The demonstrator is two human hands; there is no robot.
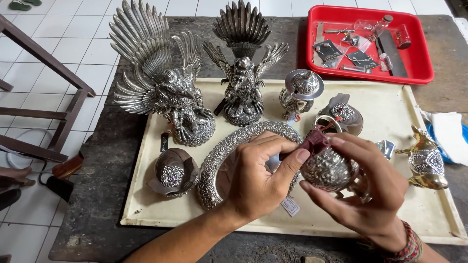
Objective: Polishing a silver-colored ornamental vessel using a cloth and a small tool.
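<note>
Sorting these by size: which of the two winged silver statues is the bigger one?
The left statue, at the tray's back-left corner. It has broader feather fans than the slimmer one beside it.

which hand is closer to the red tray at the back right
Right. The right hand cups a round silver ornament below the red tray; the left hand pinches the ornament's top from farther left.
</note>
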